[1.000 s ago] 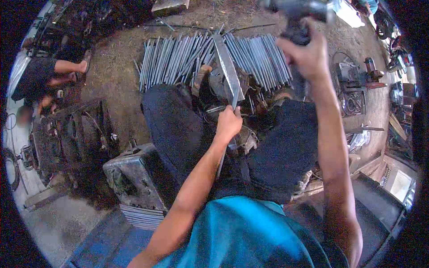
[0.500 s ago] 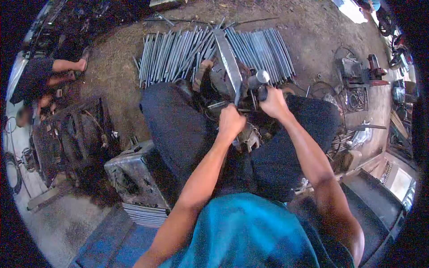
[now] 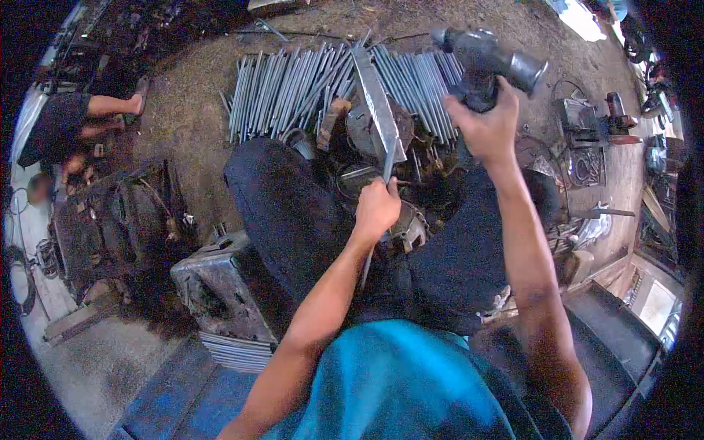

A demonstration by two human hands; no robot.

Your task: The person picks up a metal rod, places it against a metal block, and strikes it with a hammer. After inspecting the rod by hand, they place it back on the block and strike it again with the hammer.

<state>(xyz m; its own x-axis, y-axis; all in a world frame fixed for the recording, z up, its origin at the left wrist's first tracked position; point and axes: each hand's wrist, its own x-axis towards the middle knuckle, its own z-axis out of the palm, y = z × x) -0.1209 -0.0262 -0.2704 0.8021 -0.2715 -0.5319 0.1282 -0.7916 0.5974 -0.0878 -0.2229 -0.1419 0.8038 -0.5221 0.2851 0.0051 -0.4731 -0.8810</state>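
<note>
My left hand [image 3: 378,208] is wrapped round the narrow end of a long metal blade [image 3: 375,103], which slants up and away over a round metal block [image 3: 361,133] between my knees. Raised to the right, my right hand [image 3: 487,126] grips the handle of a hammer with a thick metal head [image 3: 493,56]. The hammer head is above and apart from the blade, over the right side of the rods. Much of its handle is hidden by my fingers.
Many metal rods [image 3: 282,95] lie on the ground beyond my knees. A dented metal box [image 3: 224,282] stands at the left. A person's bare leg [image 3: 110,108] shows at the far left. A machine with a red base [image 3: 622,125] sits at the right.
My right hand has lifted the hammer up and to the right, away from the blade. My left hand has shifted slightly down and still holds the blade.
</note>
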